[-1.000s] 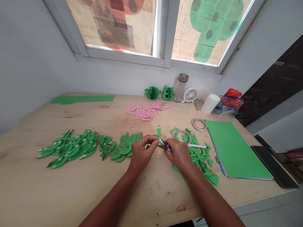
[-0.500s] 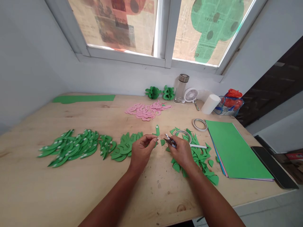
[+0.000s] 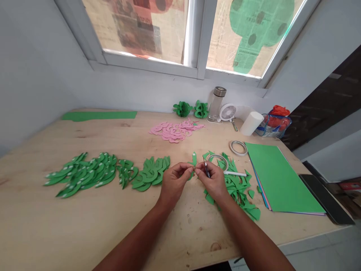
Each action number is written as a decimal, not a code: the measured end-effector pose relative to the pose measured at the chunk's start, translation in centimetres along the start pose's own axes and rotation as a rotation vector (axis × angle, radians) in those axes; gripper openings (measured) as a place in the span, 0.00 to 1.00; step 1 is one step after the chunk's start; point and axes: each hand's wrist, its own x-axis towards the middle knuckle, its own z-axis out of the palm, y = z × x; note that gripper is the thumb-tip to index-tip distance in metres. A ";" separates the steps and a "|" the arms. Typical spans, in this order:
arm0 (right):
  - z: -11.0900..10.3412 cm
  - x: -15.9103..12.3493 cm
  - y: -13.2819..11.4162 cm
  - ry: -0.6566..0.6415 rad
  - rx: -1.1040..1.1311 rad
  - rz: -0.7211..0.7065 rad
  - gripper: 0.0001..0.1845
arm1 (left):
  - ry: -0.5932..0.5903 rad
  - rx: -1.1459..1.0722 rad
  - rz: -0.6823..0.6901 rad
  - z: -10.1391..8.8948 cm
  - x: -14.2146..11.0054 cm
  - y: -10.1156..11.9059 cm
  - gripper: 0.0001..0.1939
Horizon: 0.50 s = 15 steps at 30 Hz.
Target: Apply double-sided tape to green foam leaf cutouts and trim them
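Observation:
My left hand (image 3: 174,184) pinches a small green paper cutout (image 3: 194,158) that has a white patch near its upper tip. Thumb and finger of my right hand (image 3: 213,183) meet the same cutout from the other side, close to the left fingertips. Dark-bladed scissors (image 3: 207,171) are also kept in my right hand, blades pointing up; its handles are hidden. Beside my left hand lies a pile of curved green cutouts (image 3: 152,173). Green paper scraps (image 3: 242,201) spread under and right of my right hand, with a tape roll (image 3: 225,162) and a white pen (image 3: 236,174) on them.
Further left are green leaf shapes with white patches (image 3: 90,175). Pink cutouts (image 3: 173,131) lie behind my hands. Another tape roll (image 3: 238,153), stacked coloured paper (image 3: 284,180) and a dark phone-like slab (image 3: 327,197) are at right. A glass bottle (image 3: 216,105) and small fan (image 3: 228,112) stand by the wall.
My right hand has moved left and its fingertips now meet the left hand's at the paper. The cutout has shifted slightly right, and the scissors have turned more upright.

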 end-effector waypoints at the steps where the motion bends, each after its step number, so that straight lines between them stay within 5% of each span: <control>1: 0.0 0.0 0.0 0.000 -0.004 0.005 0.06 | 0.002 -0.007 -0.004 0.0 0.0 0.0 0.07; 15: 0.1 0.1 -0.1 0.009 0.012 0.010 0.05 | 0.002 -0.021 -0.019 0.2 -0.1 0.3 0.07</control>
